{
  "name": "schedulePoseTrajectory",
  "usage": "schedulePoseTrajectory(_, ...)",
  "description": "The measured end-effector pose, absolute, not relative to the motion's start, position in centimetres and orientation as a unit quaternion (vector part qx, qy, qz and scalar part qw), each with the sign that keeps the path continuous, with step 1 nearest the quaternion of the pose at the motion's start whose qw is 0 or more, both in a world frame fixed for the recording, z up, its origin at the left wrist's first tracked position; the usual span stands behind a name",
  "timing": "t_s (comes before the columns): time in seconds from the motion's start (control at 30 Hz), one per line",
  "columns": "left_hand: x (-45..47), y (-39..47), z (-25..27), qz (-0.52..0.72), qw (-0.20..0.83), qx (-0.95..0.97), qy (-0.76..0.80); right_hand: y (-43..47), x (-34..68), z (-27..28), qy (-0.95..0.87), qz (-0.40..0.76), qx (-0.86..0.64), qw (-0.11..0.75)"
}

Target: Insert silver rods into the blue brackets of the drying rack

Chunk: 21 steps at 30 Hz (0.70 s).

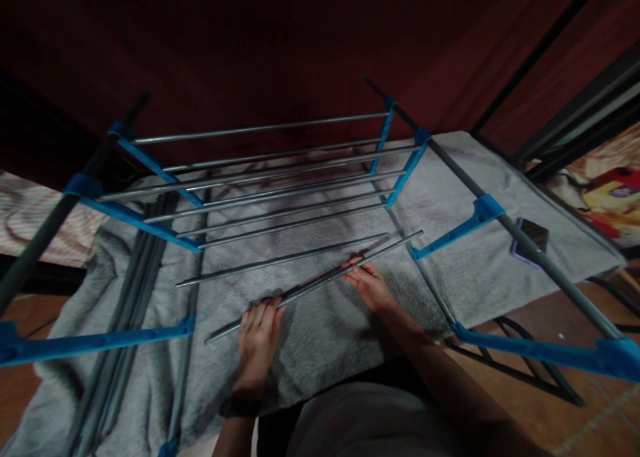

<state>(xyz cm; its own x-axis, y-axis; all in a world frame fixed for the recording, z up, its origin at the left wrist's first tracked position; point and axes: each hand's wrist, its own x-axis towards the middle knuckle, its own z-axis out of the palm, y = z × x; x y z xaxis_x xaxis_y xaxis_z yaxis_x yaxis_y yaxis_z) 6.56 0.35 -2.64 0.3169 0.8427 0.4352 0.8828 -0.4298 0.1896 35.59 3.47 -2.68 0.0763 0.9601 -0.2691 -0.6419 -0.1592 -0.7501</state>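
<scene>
The person's two bare hands hold a slim grey metal rod [320, 284] low over a grey fleece blanket [340, 340] that covers the surface between the two sides of a partly assembled rack. The left hand [260, 325] grips near the rod's left end, palm down, its fingers pressed together and curled over the bar; a dark wristband [241, 407] circles that wrist. The right hand [369, 283] is farther along toward the other end, its fingertips pinching the rod. The rod lies aslant, its right end farther from the body than its left; whether it touches the blanket cannot be told. Just beyond it, a second metal rod [280, 261] rests loose on the blanket. Farther back, six crossbars [260, 175] span the gap between blue plastic brackets on both sides, which are fitted to dark grey poles. Nearer the person, another blue bracket [447, 237] joins the right side's upper and lower poles. Several grey tubes [133, 303] lie side by side at the left, and a phone [531, 238] lies on the blanket to the right, partly behind a pole. A dark red curtain [260, 50] hangs behind the rack.
</scene>
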Motion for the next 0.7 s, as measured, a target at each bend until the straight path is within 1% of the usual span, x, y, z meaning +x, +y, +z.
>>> schedulePoseTrajectory(0.3,5.4,0.6,-3.6,-0.259,0.069,-0.783,-0.561,3.7,35.4,-2.9,-0.18,0.633,-0.404,0.635)
schedulePoseTrajectory(0.57,1.9,0.0,-2.3,-0.25,0.127,-0.743,-0.607,4.1,35.3,-2.5,-0.152,0.617,-0.411,0.653)
schedulePoseTrajectory(0.7,-0.2,-1.0,-1.9,-0.237,0.126,-0.706,-0.655,4.2,35.6,-2.3,-0.158,0.616,-0.418,0.649)
